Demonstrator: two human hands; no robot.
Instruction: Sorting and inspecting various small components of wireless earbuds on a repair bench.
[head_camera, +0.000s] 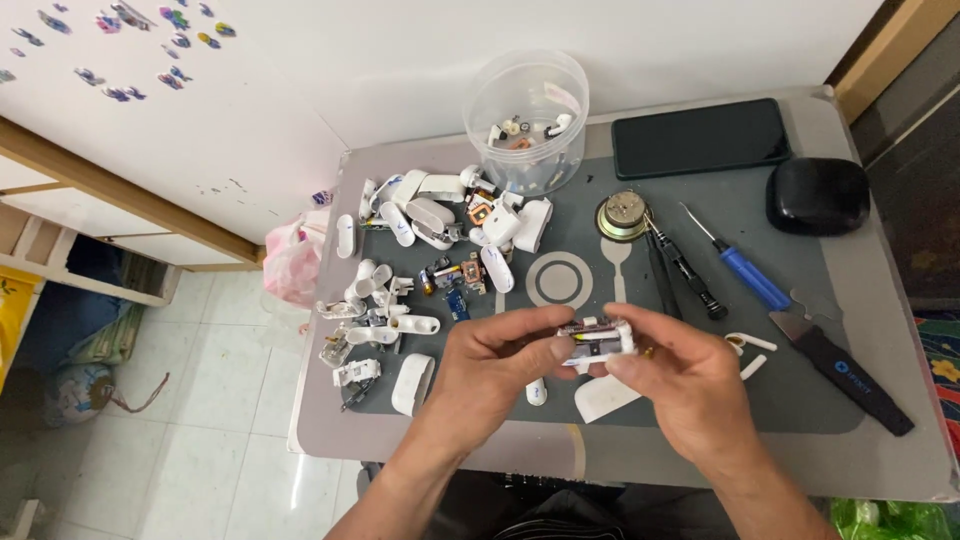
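Both my hands meet over the near middle of a grey work mat (700, 260). Between them they grip a small opened white earbud case part (598, 339) with its inner electronics showing. My left hand (490, 375) pinches its left end with thumb and fingers. My right hand (680, 385) holds its right end from the other side. Just below lie a white shell piece (605, 398) and a small white cap (536, 392) on the mat.
Several white earbud and case parts (420, 260) lie scattered at the mat's left. A clear round tub (527, 120) with parts stands at the back. A black phone (700, 137), black case (817, 195), round speaker (622, 215), blue screwdriver (745, 270), tweezers and pry tool lie right.
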